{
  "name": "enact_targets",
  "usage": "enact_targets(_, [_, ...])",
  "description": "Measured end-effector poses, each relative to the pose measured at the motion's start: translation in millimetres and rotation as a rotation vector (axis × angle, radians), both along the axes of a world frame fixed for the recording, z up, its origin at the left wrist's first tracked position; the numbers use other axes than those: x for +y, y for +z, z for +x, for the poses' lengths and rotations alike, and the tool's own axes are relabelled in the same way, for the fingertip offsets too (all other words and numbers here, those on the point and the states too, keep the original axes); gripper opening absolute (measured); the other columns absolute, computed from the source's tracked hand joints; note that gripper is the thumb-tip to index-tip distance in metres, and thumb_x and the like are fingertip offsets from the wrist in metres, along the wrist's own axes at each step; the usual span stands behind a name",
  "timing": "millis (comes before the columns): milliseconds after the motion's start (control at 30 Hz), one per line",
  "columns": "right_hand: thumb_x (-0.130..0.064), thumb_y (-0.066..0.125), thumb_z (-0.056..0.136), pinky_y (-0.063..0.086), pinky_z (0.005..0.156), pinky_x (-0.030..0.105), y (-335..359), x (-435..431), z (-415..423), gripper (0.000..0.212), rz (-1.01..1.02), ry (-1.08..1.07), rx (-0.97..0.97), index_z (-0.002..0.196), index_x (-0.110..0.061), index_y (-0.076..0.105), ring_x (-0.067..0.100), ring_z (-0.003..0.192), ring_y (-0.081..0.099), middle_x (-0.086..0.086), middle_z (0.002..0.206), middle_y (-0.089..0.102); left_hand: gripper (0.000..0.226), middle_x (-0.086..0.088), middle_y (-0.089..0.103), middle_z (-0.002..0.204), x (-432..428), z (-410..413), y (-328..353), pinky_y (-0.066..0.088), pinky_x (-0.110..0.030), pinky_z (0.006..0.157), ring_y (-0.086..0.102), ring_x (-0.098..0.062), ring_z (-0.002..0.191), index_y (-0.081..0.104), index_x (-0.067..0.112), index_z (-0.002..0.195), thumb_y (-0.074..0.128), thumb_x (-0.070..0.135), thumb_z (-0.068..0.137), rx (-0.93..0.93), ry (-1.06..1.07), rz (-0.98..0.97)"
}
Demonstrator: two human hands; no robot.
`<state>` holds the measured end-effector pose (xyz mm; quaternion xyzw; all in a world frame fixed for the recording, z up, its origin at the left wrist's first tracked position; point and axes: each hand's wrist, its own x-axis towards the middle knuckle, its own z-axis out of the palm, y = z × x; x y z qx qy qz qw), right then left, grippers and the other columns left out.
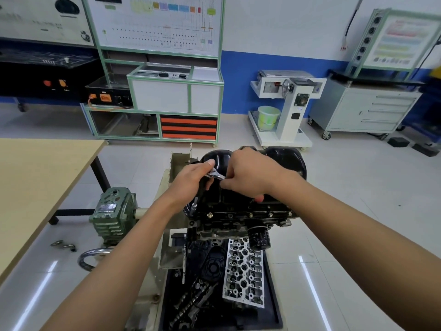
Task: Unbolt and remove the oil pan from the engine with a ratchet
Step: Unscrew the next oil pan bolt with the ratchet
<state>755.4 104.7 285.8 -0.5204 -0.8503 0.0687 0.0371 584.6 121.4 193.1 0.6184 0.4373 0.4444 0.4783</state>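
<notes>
The black oil pan (pixel 284 161) sits on top of the upturned engine (pixel 229 225) on its stand. Bolts line the pan's near flange (pixel 250 214). My left hand (pixel 191 180) grips the black handle of a ratchet (pixel 216 174), whose chrome head shows between the hands. An extension with a socket (pixel 194 209) reaches down to the flange's left corner. My right hand (pixel 248 175) holds the ratchet's head end, fingers curled over the pan's top.
A tray (pixel 274 304) below the engine holds a cylinder head (pixel 243 268) and camshafts (pixel 191 304). A green gearbox (pixel 112 213) is on the stand's left. A wooden table (pixel 35 177) stands at left. Hooks (pixel 63 244) lie on the floor. Cabinets and a white stand line the far wall.
</notes>
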Motion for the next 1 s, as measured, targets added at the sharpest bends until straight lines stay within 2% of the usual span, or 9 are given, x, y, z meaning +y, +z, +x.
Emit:
enact_targets(100, [-0.044,0.064,0.089,0.043,0.054,0.030,-4.9,-12.6,-9.6,0.049,-0.040,0.015,0.039,0.051,-0.018,0.050,0.014,0.051,0.052,-0.004,0.045,0.048,0.049,0.002,0.063,0.065,0.2,2.9,-1.1,0.047,-0.025,0.065,0.057,-0.009,0.063,0.068,0.023,0.062,0.049,0.050,0.099,-0.096,0.046,-0.024])
enact_targets(233, [-0.042,0.065,0.092,0.037,0.047,0.026,-12.2,-18.8,-19.3,0.056,-0.139,0.057,0.180,0.047,-0.013,0.047,0.011,0.037,0.042,-0.003,0.042,0.043,0.061,-0.011,0.057,0.076,-0.8,3.8,-0.2,0.042,-0.036,0.075,0.053,-0.020,0.073,0.063,-0.006,0.083,0.051,0.054,0.089,-0.114,0.110,-0.028])
enact_targets(367, [-0.035,0.071,0.089,0.038,0.044,0.016,0.1,-12.9,-10.4,0.047,-0.197,0.068,0.106,0.049,-0.014,0.057,0.007,0.037,0.047,-0.004,0.037,0.049,0.046,-0.010,0.058,0.070,-5.8,-3.7,4.3,0.041,-0.029,0.063,0.052,-0.017,0.063,0.062,0.009,0.073,0.051,0.050,0.091,-0.106,0.020,-0.035])
enact_targets(433, [-0.033,0.073,0.087,0.047,0.054,0.025,5.8,-6.8,-5.2,0.032,-0.127,0.057,0.002,0.060,-0.016,0.068,0.006,0.045,0.055,-0.004,0.043,0.057,0.043,-0.010,0.058,0.071,-6.3,-8.4,3.7,0.040,-0.030,0.064,0.053,-0.017,0.065,0.063,0.010,0.071,0.051,0.046,0.092,-0.091,-0.036,-0.012])
enact_targets(533, [-0.027,0.072,0.084,0.041,0.060,0.029,4.4,2.0,-6.8,0.006,0.126,-0.021,-0.108,0.082,-0.022,0.075,0.022,0.075,0.062,-0.003,0.068,0.061,0.042,-0.007,0.059,0.070,-7.0,-10.4,1.5,0.040,-0.028,0.064,0.055,-0.016,0.067,0.067,0.018,0.068,0.052,0.048,0.092,-0.038,-0.132,0.002])
enact_targets(667, [-0.008,0.057,0.085,0.054,0.078,0.040,-9.7,18.6,-10.8,0.032,0.263,0.042,-0.117,0.105,-0.027,0.074,0.031,0.100,0.062,0.004,0.107,0.068,0.043,-0.010,0.062,0.069,-6.1,-9.3,0.5,0.044,-0.029,0.065,0.057,-0.021,0.069,0.069,0.014,0.071,0.056,0.051,0.087,-0.050,-0.223,-0.023])
enact_targets(800, [0.001,0.053,0.086,0.046,0.100,0.043,-20.4,22.7,-8.4,0.055,0.161,0.194,0.069,0.134,-0.025,0.061,0.024,0.135,0.044,-0.004,0.153,0.044,0.043,-0.008,0.058,0.066,-3.1,-10.2,1.0,0.044,-0.028,0.071,0.053,-0.023,0.069,0.065,0.013,0.066,0.057,0.052,0.084,-0.027,-0.293,-0.048])
enact_targets(900, [-0.003,0.052,0.089,0.046,0.097,0.043,-25.1,22.5,-5.0,0.046,0.176,0.197,0.086,0.130,-0.021,0.061,0.024,0.128,0.045,-0.001,0.146,0.050,0.041,-0.003,0.055,0.061,-2.5,-10.2,0.4,0.042,-0.020,0.062,0.051,-0.016,0.062,0.062,0.020,0.060,0.055,0.055,0.082,-0.044,-0.227,-0.059])
enact_targets(1000, [-0.018,0.053,0.092,0.051,0.080,0.042,-15.5,20.7,-1.4,0.015,0.249,0.103,0.032,0.101,-0.018,0.065,0.027,0.104,0.058,0.001,0.108,0.066,0.042,-0.001,0.055,0.062,1.2,-12.3,-3.5,0.040,-0.031,0.069,0.050,-0.016,0.064,0.061,0.025,0.059,0.052,0.058,0.083,-0.077,-0.123,-0.049])
